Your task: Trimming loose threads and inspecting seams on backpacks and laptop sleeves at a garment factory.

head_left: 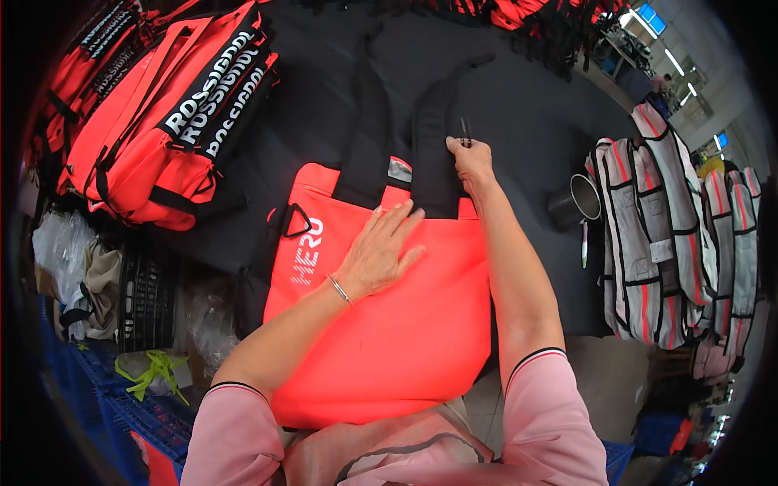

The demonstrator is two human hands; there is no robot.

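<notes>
A bright red-orange bag lies on the dark table in front of me, its near edge against my body. White lettering and a black triangular ring show at its left side. Two padded black shoulder straps stretch away from its far edge, with a small grey-and-red tab between them. Flat on the bag rests my left hand, fingers spread and fingertips near the strap bases. My right hand is closed on small thread snips beside the right strap, thin blades pointing away; its grip is partly hidden.
Red bags with black panels are stacked at the far left. Grey bags with black trim stand at the right, near a metal cup and a pen-like item. A black crate and blue crates sit lower left.
</notes>
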